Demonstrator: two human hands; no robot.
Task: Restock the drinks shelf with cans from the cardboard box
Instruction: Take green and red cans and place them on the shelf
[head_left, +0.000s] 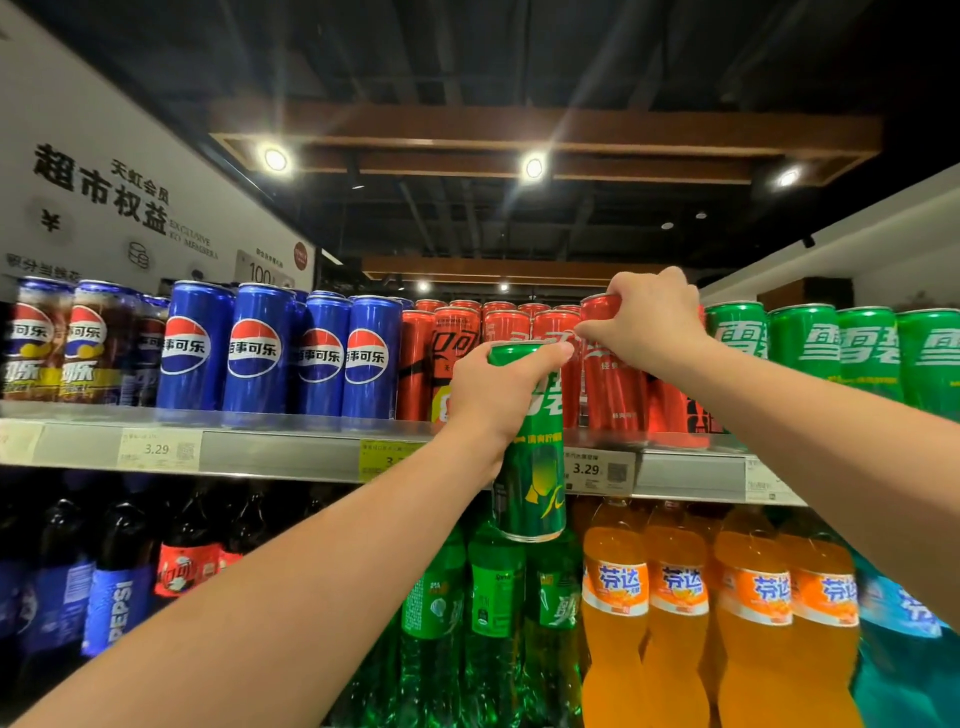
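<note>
My left hand (493, 395) grips a tall green can (532, 478) near its top and holds it upright in front of the shelf edge (291, 452), below the row of red cans. My right hand (649, 319) is closed over the top rim of a red can (613, 395) that stands on the top shelf beside the green cans (831, 348). The cardboard box is out of view.
The top shelf holds blue cans (260, 348) and dark cans (67, 343) at left, red cans (457, 332) in the middle, green ones at right. Below stand dark bottles (119, 571), green bottles (493, 592) and orange bottles (675, 597). Price tags (597, 470) line the shelf edge.
</note>
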